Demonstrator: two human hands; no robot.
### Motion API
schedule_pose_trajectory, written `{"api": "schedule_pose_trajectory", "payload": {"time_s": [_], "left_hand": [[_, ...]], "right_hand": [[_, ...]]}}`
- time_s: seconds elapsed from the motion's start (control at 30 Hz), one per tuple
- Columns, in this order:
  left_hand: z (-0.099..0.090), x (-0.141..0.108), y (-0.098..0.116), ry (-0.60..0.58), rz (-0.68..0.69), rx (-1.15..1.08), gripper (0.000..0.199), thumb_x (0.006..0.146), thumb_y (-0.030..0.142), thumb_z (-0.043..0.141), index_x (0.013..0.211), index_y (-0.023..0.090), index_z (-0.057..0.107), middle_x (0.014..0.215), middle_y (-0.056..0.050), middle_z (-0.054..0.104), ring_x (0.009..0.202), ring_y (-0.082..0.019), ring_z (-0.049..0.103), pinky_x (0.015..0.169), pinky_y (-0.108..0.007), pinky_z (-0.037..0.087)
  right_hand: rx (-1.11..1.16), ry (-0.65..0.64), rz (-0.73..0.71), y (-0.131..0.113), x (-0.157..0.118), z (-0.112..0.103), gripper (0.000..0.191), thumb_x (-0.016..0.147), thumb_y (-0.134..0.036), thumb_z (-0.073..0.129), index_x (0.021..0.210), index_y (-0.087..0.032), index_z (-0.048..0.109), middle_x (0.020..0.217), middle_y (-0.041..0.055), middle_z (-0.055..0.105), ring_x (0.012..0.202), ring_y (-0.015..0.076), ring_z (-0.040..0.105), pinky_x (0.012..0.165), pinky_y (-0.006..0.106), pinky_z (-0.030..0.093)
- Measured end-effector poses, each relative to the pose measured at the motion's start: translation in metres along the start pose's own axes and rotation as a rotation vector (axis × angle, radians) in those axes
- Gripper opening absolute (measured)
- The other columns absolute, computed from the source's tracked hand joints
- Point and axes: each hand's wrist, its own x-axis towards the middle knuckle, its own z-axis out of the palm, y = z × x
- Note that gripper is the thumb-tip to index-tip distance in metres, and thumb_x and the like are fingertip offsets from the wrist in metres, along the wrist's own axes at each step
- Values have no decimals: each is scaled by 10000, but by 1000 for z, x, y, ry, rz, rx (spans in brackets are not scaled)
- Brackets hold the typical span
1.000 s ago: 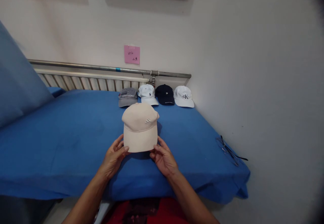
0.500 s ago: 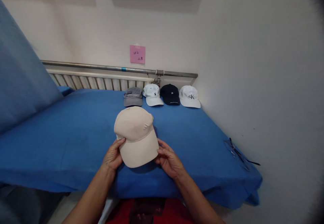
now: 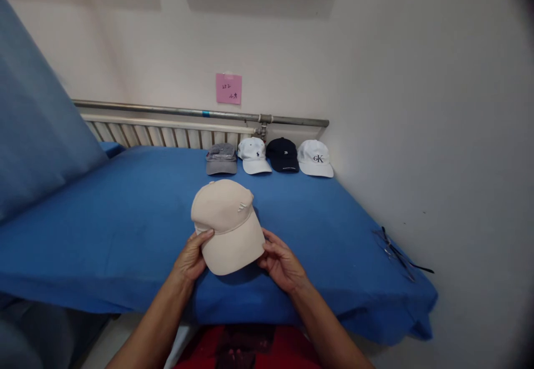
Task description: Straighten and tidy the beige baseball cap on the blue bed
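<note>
A beige cap [image 3: 227,224] with a small stripe logo is held up over the front part of the blue cloth [image 3: 137,219], its brim towards me. My left hand [image 3: 192,256] grips the cap's left side, thumb on top where crown and brim meet. At the brim's right edge, my right hand [image 3: 282,260] pinches it between thumb and fingers. Behind, a grey cap [image 3: 221,159], a white cap with a dark logo [image 3: 254,156], a black cap [image 3: 282,155] and a white cap with CK letters [image 3: 315,158] stand in a row.
Eyeglasses [image 3: 398,255] lie at the right edge of the cloth. A metal pipe [image 3: 167,109] and a radiator [image 3: 158,134] run behind the caps. A pink note [image 3: 228,88] is on the wall. A blue curtain [image 3: 37,118] hangs at the left.
The view has shifted slightly. My left thumb lies a little further in over the beige cap, whose crown sits slightly lower. Both hands still hold it.
</note>
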Motion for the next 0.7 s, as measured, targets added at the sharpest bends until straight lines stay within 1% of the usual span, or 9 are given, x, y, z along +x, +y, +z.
{"api": "schedule_pose_trajectory", "payload": {"time_s": [0.1,0.23,0.4,0.5,0.6,0.7], "left_hand": [[0,-1,1,-15,-16,14,429,624,18,732,1037,116,665,814,-69,767,722,-239,730,785,-351,598],[-1,-2,1,-39,-17,31,497,577,2,738,1054,123,671,855,-72,766,795,-260,725,822,-369,580],[-3,0,0,-27,-5,26,434,559,20,723,973,143,681,852,-56,764,810,-254,719,811,-361,577],[-4,1,0,-20,-8,16,423,555,23,713,961,134,675,838,-56,761,827,-256,716,804,-355,579],[-6,2,0,-13,-10,-1,445,564,14,698,990,138,665,842,-48,760,836,-245,716,816,-345,578],[-8,0,1,7,-21,-27,440,576,20,662,999,142,657,834,-44,761,844,-255,720,832,-367,579]], "right_hand": [[15,8,-10,0,0,0,404,613,-129,754,1007,-181,681,767,-1,676,564,104,562,481,221,420],[30,7,-16,1,0,-1,381,625,-125,747,996,-184,686,763,0,678,559,107,559,474,219,408],[16,10,-15,1,0,-1,414,616,-120,747,1021,-182,686,780,6,690,565,109,571,480,221,417],[0,18,-17,0,0,1,430,610,-121,751,1031,-180,687,763,-3,687,558,105,568,475,217,426],[-6,3,-28,1,-2,3,418,598,-123,755,1006,-183,690,726,-15,679,528,96,557,450,206,425],[-19,-35,-44,3,-5,5,390,645,-190,764,1026,-189,679,668,-16,666,516,108,566,417,199,412]]}}
